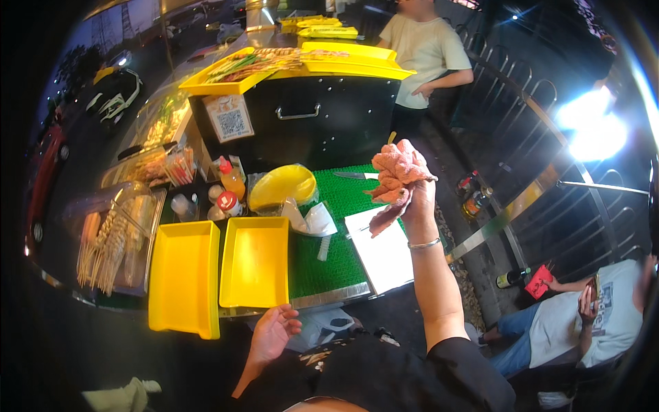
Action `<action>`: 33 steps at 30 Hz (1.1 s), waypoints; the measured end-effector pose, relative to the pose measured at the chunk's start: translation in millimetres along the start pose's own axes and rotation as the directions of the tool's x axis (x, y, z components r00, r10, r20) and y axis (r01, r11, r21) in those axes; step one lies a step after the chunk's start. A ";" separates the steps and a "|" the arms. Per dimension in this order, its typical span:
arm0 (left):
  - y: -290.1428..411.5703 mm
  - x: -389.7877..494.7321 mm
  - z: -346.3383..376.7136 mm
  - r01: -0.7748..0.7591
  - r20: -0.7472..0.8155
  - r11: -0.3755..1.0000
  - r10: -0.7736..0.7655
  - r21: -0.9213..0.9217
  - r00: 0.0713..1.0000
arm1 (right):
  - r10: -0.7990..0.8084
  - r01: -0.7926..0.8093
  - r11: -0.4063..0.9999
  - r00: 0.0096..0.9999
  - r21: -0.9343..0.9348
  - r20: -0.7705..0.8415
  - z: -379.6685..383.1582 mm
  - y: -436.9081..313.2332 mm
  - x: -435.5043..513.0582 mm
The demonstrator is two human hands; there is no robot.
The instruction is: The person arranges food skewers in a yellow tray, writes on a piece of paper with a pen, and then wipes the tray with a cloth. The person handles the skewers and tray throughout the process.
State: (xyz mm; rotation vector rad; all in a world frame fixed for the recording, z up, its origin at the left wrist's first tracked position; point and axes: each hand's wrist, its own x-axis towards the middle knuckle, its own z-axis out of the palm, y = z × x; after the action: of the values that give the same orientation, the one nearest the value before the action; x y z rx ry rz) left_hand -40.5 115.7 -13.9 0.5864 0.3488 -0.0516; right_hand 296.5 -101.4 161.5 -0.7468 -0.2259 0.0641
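A bunched pink cloth (399, 172) is gripped in my right hand (421, 198), raised above the right side of the green textured mat (329, 265). Just left of the cloth, a knife with a pale handle (355, 175) lies on the mat, and below it is a white board or pad (378, 247). My left hand (275, 332), fingers loosely curled and holding nothing, is at the near edge of a yellow plastic tray (255, 262); whether it touches the tray I cannot tell. Another yellow tray (185, 275) lies to the left. Behind them sits a yellow bowl in clear plastic (282, 186).
Sauce bottles (231, 180) and a case of skewered food (110, 242) stand on the left. More skewers fill a yellow tray (226, 85) on the black cabinet (304, 136). One person (425, 51) stands behind it; another (571, 314) sits at right, near a metal railing (535, 185).
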 end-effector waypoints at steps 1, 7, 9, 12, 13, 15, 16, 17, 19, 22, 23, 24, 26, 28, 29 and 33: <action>0.8 1.2 3.7 0.014 0.030 1.000 -0.015 0.023 0.999 | -0.035 0.035 0.999 0.999 -0.002 0.006 5.0 -2.3 1.0; 1.8 8.7 37.6 0.040 0.122 0.974 -0.069 0.223 0.990 | -0.318 0.328 0.944 0.929 -0.024 0.191 35.4 8.1 17.6; -3.8 14.4 49.1 0.061 0.152 0.967 -0.101 0.249 0.983 | -0.093 0.211 0.803 0.968 -0.558 0.232 15.3 11.8 23.7; -10.4 9.3 55.1 0.066 0.133 0.943 -0.115 0.326 0.984 | -0.226 0.551 0.110 0.824 -0.827 0.519 -23.6 45.8 -3.8; -16.0 11.8 56.5 0.063 0.136 0.944 -0.112 0.323 0.984 | -0.180 0.629 0.069 0.772 -0.775 0.610 -37.6 47.3 -23.4; -24.7 12.2 55.2 0.076 0.120 0.941 -0.122 0.329 0.985 | -0.016 0.524 0.289 0.839 -0.801 0.543 -53.4 46.6 -71.3; -33.2 16.8 54.6 0.082 0.113 0.938 -0.127 0.337 0.985 | -0.024 0.564 0.278 0.814 -0.778 0.581 -63.6 43.6 -93.7; -40.8 18.6 57.5 0.077 0.113 0.940 -0.120 0.333 0.986 | -0.034 0.592 0.270 0.794 -0.759 0.608 -72.2 41.2 -113.7; -56.8 21.4 68.5 0.097 0.109 0.933 -0.143 0.347 0.984 | -0.106 0.758 0.233 0.643 -0.610 0.759 -63.0 21.9 -152.8; -95.2 41.8 88.4 0.179 0.123 0.904 -0.243 0.388 0.962 | -0.112 0.846 0.292 0.493 -0.446 0.863 -62.6 4.7 -208.2; -111.7 52.1 98.5 0.208 0.144 0.891 -0.287 0.404 0.947 | 0.002 0.847 0.297 0.461 -0.440 0.888 -71.2 2.8 -225.7; -128.3 57.6 112.3 0.236 0.162 0.868 -0.334 0.437 0.929 | 0.139 0.764 0.306 0.554 -0.568 0.821 -90.7 4.1 -241.8; -150.3 61.3 143.2 0.241 0.186 0.820 -0.383 0.520 0.905 | 0.192 0.690 0.363 0.603 -0.627 0.774 -128.0 -1.4 -249.4; -172.0 66.6 181.4 0.224 0.223 0.777 -0.423 0.589 0.878 | 0.100 0.699 0.285 0.659 -0.656 0.746 -144.6 -29.2 -256.3; -183.1 69.1 201.1 0.207 0.244 0.756 -0.437 0.620 0.866 | 0.054 0.699 0.253 0.680 -0.669 0.731 -152.0 -40.7 -259.8; -215.3 78.4 244.7 0.169 0.333 0.717 -0.502 0.676 0.798 | -0.137 0.721 0.021 0.689 -0.693 0.712 -192.5 -77.8 -264.5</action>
State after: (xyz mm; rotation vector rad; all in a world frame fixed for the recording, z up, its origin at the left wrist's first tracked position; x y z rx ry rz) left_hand 77.0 -194.4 34.9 1.1305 -0.0929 -0.7107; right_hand 80.7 -323.1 29.7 -1.9895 -1.0862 -0.6533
